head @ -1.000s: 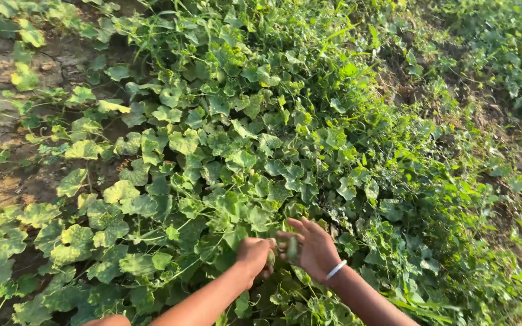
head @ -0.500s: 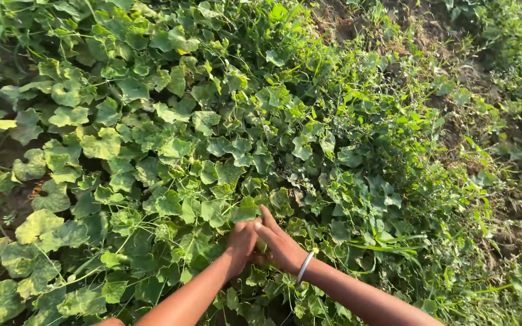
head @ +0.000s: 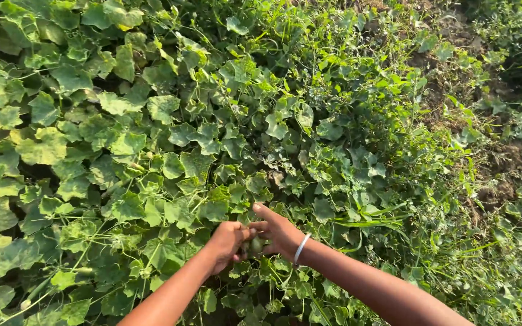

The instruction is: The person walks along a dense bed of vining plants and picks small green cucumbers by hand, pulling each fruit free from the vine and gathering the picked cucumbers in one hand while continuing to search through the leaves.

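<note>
Though half hidden, small green gourd (head: 255, 244)

vine leaves (head: 152, 151): matt green, veined and a little crinkled, paler and sunlit at the left of the frame
small green fruit (head: 255, 245): smooth skin with a dull sheen, between the two hands at lower centre
bangle (head: 301, 249): white, smooth and slightly glossy; plastic or metal cannot be told
soil (head: 502, 163): dry, brown, rough and crumbly, at the right
grass blades (head: 370, 220): thin, smooth, lightly shiny

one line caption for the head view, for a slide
Left hand and right hand meet around a small green fruit among vine leaves.
</note>
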